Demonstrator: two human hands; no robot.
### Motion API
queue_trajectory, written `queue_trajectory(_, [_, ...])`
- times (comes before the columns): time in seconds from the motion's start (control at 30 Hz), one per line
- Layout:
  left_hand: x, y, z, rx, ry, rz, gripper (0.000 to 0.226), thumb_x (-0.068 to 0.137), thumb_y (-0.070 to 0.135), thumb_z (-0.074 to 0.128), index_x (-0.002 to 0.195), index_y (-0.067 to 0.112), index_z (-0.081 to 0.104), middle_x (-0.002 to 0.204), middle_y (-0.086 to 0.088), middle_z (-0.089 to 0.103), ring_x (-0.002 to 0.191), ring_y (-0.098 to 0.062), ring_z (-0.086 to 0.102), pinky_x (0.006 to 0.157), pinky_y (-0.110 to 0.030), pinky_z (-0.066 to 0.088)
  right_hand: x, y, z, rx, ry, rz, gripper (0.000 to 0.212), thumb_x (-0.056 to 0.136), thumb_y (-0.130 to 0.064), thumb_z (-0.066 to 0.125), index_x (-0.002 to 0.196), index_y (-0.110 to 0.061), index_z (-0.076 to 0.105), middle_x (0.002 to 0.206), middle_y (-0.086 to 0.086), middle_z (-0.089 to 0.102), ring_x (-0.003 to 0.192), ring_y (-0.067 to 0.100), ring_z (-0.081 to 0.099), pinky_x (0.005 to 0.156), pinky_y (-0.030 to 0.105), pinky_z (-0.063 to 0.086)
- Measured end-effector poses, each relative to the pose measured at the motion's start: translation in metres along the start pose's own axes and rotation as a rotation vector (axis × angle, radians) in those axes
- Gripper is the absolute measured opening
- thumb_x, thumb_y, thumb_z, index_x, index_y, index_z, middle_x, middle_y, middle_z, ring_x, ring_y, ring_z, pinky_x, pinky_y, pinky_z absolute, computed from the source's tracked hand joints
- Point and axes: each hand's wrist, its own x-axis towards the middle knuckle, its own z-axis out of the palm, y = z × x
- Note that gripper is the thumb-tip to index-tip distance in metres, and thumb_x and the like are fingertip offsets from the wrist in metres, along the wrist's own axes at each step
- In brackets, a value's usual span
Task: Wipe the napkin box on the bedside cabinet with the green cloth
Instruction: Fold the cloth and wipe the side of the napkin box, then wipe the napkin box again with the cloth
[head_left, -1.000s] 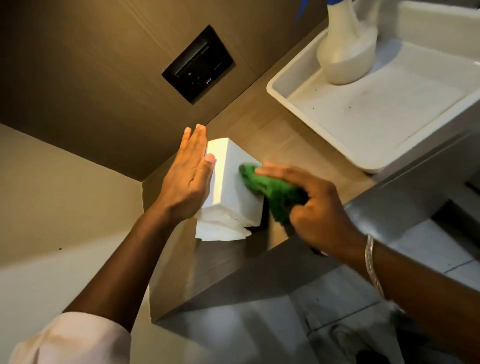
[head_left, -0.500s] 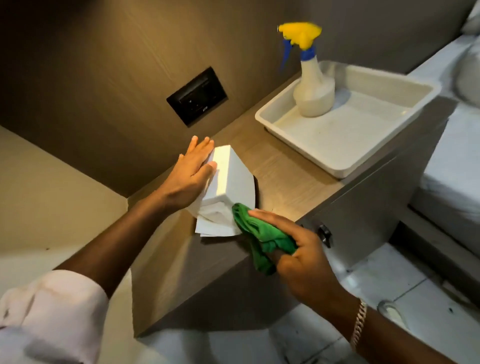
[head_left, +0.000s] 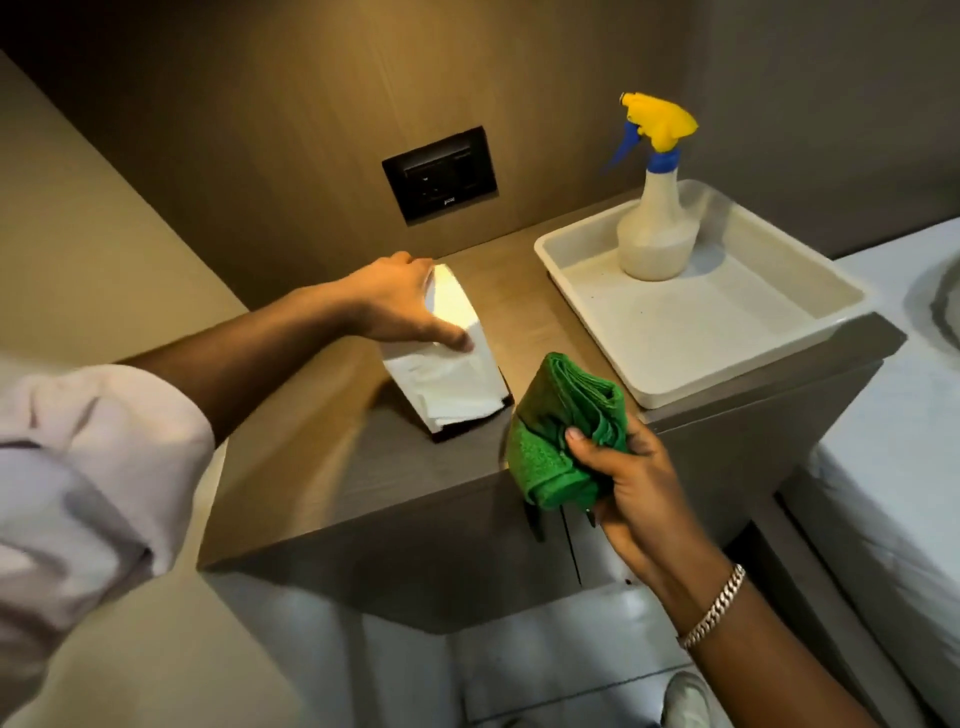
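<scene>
Napkin box (head_left: 457, 332) stands tilted on the bedside cabinet (head_left: 322, 467), gripped at its top by the left hand (head_left: 400, 304). Right hand (head_left: 631, 488) clenches the green cloth (head_left: 558, 431) just beside the box — not touching. Wiping appears paused; next move calls for bringing cloth onto an unwiped face.

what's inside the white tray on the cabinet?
One spray bottle with a yellow and blue trigger stands upright in the far corner of the tray. The rest of the tray floor shows bare. The floor directly under the bottle is covered.
</scene>
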Motion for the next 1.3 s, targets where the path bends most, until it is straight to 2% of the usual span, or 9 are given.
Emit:
queue_trajectory(0.17, [-0.002,0.024,0.000,-0.047,-0.010,-0.493,0.124,0.050,0.097,0.036,0.137,0.009,0.040,0.137,-0.022,0.048,0.116,-0.043,0.051,0.081,-0.042,0.043,0.021,-0.008,-0.004,-0.101,-0.058,0.022,0.039,0.079,0.007,0.064,0.100,-0.026,0.072,0.092,-0.002,0.078,0.091,0.021,0.073,0.076,0.038,0.061])
queue_trajectory(0.3, [-0.002,0.028,-0.014,-0.298,-0.290,-0.811,0.093,0.064,0.086,0.047,0.104,0.002,0.051,0.091,-0.018,0.060,0.076,-0.039,0.057,0.056,-0.043,0.041,0.037,-0.004,0.010,-0.240,-0.101,-0.028,0.045,0.081,0.007,0.065,0.099,-0.034,0.070,0.099,-0.005,0.076,0.098,0.017,0.070,0.078,0.032,0.060])
queue_trajectory(0.47, [-0.005,0.029,-0.019,-0.383,-0.328,-0.919,0.076,0.080,0.074,0.041,0.095,0.000,0.046,0.080,-0.014,0.052,0.066,-0.035,0.050,0.062,-0.042,0.041,0.051,0.007,0.030,-0.386,-0.147,-0.095,0.056,0.082,0.007,0.060,0.117,-0.036,0.063,0.122,-0.002,0.066,0.111,0.015,0.061,0.076,0.013,0.054])
queue_trajectory(0.53, [-0.006,0.026,-0.019,-0.409,-0.334,-0.927,0.080,0.076,0.076,0.046,0.104,0.001,0.044,0.086,-0.016,0.052,0.073,-0.038,0.053,0.077,-0.048,0.045,0.056,0.010,0.033,-0.434,-0.146,-0.105,0.057,0.083,0.007,0.057,0.122,-0.035,0.061,0.125,-0.005,0.065,0.114,0.014,0.060,0.076,0.009,0.052])
queue_trajectory(0.67, [-0.013,0.012,-0.024,-0.484,-0.351,-0.955,0.105,0.057,0.081,0.062,0.128,0.006,0.044,0.124,-0.021,0.054,0.103,-0.046,0.059,0.083,-0.059,0.054,0.060,0.019,0.036,-0.480,-0.118,-0.113,0.057,0.082,0.006,0.057,0.124,-0.033,0.059,0.124,-0.007,0.063,0.117,0.017,0.058,0.097,0.037,0.052])
queue_trajectory(0.8, [-0.019,-0.005,-0.018,-0.088,-0.291,-0.601,0.084,0.083,0.069,0.044,0.142,0.011,0.033,0.145,-0.017,0.044,0.115,-0.038,0.052,0.090,-0.053,0.047,0.061,0.025,0.037,-0.479,-0.088,-0.155,0.059,0.081,0.007,0.058,0.123,-0.034,0.061,0.126,-0.005,0.064,0.118,0.017,0.058,0.095,0.032,0.053])
queue_trajectory(0.87, [-0.027,-0.021,-0.004,0.132,-0.208,-0.229,0.075,0.093,0.061,0.028,0.151,0.015,0.011,0.160,-0.012,0.019,0.144,-0.035,0.023,0.112,-0.052,0.026,0.062,0.028,0.041,-0.489,-0.087,-0.176,0.059,0.082,0.006,0.059,0.123,-0.036,0.060,0.128,-0.005,0.063,0.119,0.017,0.057,0.093,0.029,0.053])
queue_trajectory(0.97, [-0.037,-0.047,0.020,0.186,-0.017,0.214,0.067,0.094,0.057,0.014,0.151,0.025,-0.001,0.163,0.001,-0.002,0.147,-0.014,-0.012,0.120,-0.043,0.000,0.059,0.040,0.054,-0.492,-0.014,-0.214,0.058,0.081,0.003,0.060,0.124,-0.036,0.059,0.131,-0.007,0.062,0.120,0.015,0.057,0.090,0.021,0.053])
queue_trajectory(1.3, [-0.012,-0.074,0.050,-0.051,0.179,0.578,0.064,0.095,0.053,0.010,0.151,0.025,-0.004,0.163,0.005,-0.006,0.146,-0.003,-0.013,0.119,-0.035,-0.006,-0.001,0.123,0.111,-0.632,0.156,-0.461,0.069,0.071,0.001,0.048,0.129,-0.036,0.055,0.139,-0.006,0.052,0.130,0.014,0.045,0.098,0.035,0.052])
